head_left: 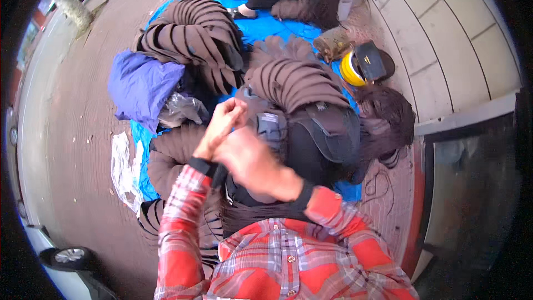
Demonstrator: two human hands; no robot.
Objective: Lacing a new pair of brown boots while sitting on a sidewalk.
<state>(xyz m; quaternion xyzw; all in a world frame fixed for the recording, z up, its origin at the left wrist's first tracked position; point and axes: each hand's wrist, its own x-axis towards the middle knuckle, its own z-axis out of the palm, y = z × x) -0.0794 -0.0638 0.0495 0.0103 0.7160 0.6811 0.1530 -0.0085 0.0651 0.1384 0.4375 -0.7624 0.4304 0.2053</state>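
My left hand (223, 125) is raised in front of my chest, its fingers curled together in a pinch; whatever they hold, if anything, is too small to make out. My right hand (251, 158) crosses close beside the left wrist, smeared by motion, so its fingers do not show clearly. Beneath and beyond the hands lies a fanned stack of grey-brown curved fabric pieces (297, 86). A dark flat piece with a pale label (269, 125) rests just right of my left hand. Farther right is a black curved piece with a sewn patch (333, 125).
More fanned fabric pieces (191, 33) lie on a blue tarp (277, 26). A purple bag (145, 84) sits at left, clear plastic (125, 169) below it. A dark cord bundle (386, 119), yellow tub (351, 69) and black box (370, 61) stand along the tiled wall (444, 39). A car (69, 261) is lower left.
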